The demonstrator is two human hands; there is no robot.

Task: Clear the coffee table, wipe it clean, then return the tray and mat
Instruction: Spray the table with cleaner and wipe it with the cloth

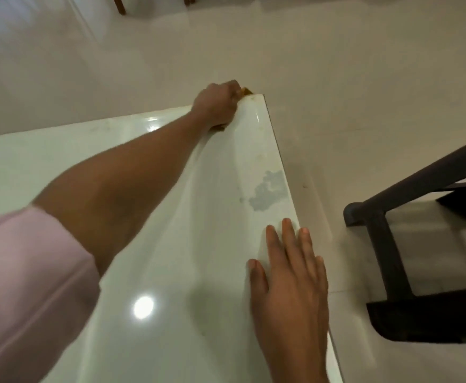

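Our pink sleeve (27, 286) fills the near left. Our right hand (290, 288) lies flat, fingers straight, on the coffee table (171, 272); our left hand (218, 106) clutches a yellow-brown cloth (245, 91) at its far corner.

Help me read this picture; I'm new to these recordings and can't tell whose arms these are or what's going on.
There is one picture, taken by a camera worn on a person's head, looking down at their own arms. The left hand, reaching from a pink sleeve, grips a yellowish cloth at the far corner of the glossy white coffee table; little of the cloth shows. The right hand rests flat near the table's right edge. A greyish patch marks the top between them. A dark chair stands on the floor to the right.
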